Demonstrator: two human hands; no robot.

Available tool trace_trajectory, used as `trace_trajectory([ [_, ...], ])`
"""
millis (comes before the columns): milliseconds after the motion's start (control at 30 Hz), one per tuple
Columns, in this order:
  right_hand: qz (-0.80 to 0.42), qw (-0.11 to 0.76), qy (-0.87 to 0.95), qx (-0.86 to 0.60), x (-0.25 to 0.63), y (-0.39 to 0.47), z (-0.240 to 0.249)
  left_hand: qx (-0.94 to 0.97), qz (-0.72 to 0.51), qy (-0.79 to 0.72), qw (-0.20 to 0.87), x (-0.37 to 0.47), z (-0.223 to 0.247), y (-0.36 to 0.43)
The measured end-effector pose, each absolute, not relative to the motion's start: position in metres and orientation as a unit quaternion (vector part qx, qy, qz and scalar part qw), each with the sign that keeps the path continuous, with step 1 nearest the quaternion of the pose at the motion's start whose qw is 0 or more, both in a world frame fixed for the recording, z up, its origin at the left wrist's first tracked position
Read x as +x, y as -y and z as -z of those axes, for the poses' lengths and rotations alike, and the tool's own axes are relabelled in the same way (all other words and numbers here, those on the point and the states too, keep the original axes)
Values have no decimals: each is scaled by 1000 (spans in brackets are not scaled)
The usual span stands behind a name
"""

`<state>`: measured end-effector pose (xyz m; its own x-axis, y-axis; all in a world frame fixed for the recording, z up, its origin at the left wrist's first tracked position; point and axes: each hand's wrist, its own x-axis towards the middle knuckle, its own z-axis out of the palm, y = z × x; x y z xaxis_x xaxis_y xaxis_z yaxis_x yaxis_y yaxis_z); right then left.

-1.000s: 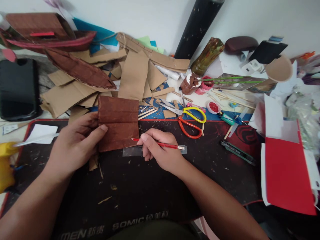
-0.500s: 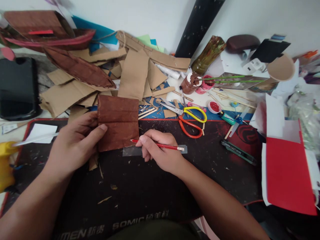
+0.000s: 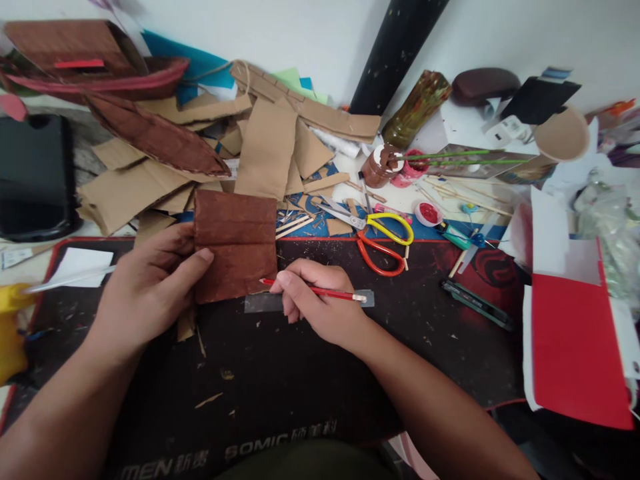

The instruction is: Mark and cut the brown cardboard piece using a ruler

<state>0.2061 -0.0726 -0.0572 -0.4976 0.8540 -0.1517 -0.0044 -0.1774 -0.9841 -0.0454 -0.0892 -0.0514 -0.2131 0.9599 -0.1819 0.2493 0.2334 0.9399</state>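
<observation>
My left hand [image 3: 155, 287] grips the left edge of a brown painted cardboard square [image 3: 235, 243], thumb on top and fingers behind it. Creases run across the square. My right hand [image 3: 320, 300] is closed round a red pencil [image 3: 335, 293], whose tip touches or nearly touches the square's lower right edge. Under the pencil and my right hand, a clear ruler [image 3: 261, 303] lies on the black mat [image 3: 280, 380]. Beyond my right hand are scissors [image 3: 367, 223] with one yellow and one red handle.
Cardboard scraps [image 3: 265, 150] pile up behind the square, beside a brown boat-shaped piece [image 3: 155, 137]. Paint jars [image 3: 380, 170] stand at the back. A green cutter [image 3: 475, 305] and red paper [image 3: 580, 347] lie to the right, a phone [image 3: 35, 177] to the left.
</observation>
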Motion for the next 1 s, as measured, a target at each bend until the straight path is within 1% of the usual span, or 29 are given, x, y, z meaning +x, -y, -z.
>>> trace_trajectory([
  [400,-662,324,562,-376,208,73,58,476,-413,-665,401,-47,55,90],
  [567,-667,329,556,-372,207,72,58,477,-409,-659,413,-46,53,89],
  [767,-668,314,554,-384,207,72,56,454,-402,-672,425,-45,50,89],
  [1000,-652,356,546,-387,213,73,57,420,-437,-651,458,-46,49,87],
])
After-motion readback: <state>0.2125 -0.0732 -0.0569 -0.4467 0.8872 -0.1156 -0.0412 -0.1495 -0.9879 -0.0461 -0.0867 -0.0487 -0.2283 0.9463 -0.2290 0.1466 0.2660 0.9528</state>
